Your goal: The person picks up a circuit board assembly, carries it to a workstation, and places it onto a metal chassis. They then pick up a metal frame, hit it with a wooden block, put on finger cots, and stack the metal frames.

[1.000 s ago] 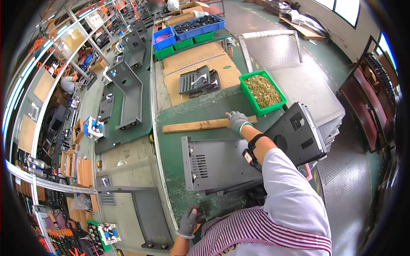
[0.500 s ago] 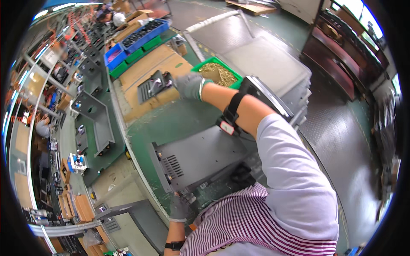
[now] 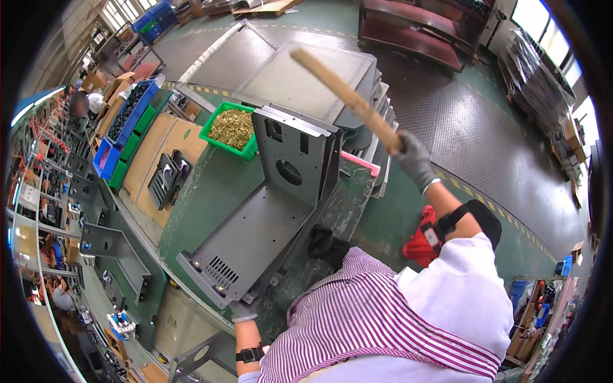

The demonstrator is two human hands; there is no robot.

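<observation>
A dark grey bent sheet-metal chassis (image 3: 252, 220) lies on the green worktop, with a slotted base and an upright end panel holding a round cutout. At its near left corner, my gloved left hand (image 3: 242, 311) is closed on the edge; part of the fingers is hidden under the metal. My gloved right hand (image 3: 414, 159) is raised off to the right, wrapped round one end of a long tan wooden stick (image 3: 348, 97). The stick points up and to the left, in the air above a stack of grey panels (image 3: 306, 70).
Beyond the chassis stand a green bin of brass-coloured small parts (image 3: 233, 127) and black slotted plates (image 3: 169, 179) on cardboard. Blue bins (image 3: 134, 112) line the far left. A red bag (image 3: 420, 239) lies at my right. Another person sits far left.
My right hand has gone from beside the green bin to the right, and now holds the raised stick. The view has turned right, and the chassis's upright panel shows. My left hand stays at the chassis corner.
</observation>
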